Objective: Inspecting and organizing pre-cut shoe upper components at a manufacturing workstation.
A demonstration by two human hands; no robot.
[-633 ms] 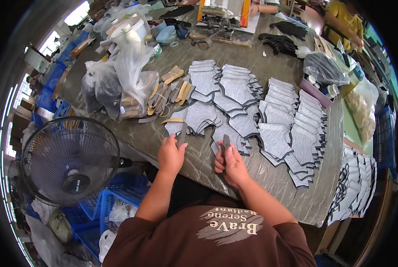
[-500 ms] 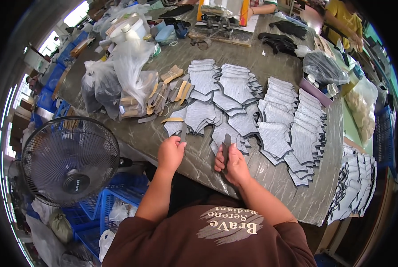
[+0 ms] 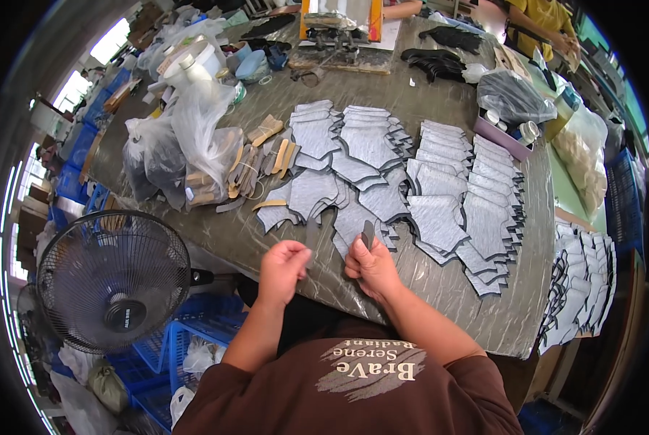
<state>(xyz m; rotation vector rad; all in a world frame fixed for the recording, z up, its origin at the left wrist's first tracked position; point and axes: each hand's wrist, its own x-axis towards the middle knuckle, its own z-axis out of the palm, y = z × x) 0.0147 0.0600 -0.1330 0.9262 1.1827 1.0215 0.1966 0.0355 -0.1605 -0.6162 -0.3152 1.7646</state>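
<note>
My left hand (image 3: 281, 270) pinches a narrow dark grey strip (image 3: 312, 235), slightly blurred, that stands up from the fingertips. Close by on its right, my right hand (image 3: 374, 270) is closed around a dark strip or small stack of strips (image 3: 368, 232), with the thumb pressed on top. Just beyond both hands, light grey cut pieces with dark edges (image 3: 313, 192) lie overlapping on the table (image 3: 324, 279). A single tan strip (image 3: 270, 204) rests on the leftmost pieces. Tied bundles of tan and brown strips (image 3: 255, 167) lie farther left.
Clear plastic bags (image 3: 208, 116) crowd the table's left side. A black fan (image 3: 114, 279) stands left of the table, above blue crates (image 3: 194, 330). More grey pieces (image 3: 484, 210) lie in rows at right, near a purple box (image 3: 502, 139). Another person (image 3: 545, 25) is at far right.
My left hand has moved slightly right and its strip is now nearer the right hand. The whole view has shifted a little. My right hand keeps its grip.
</note>
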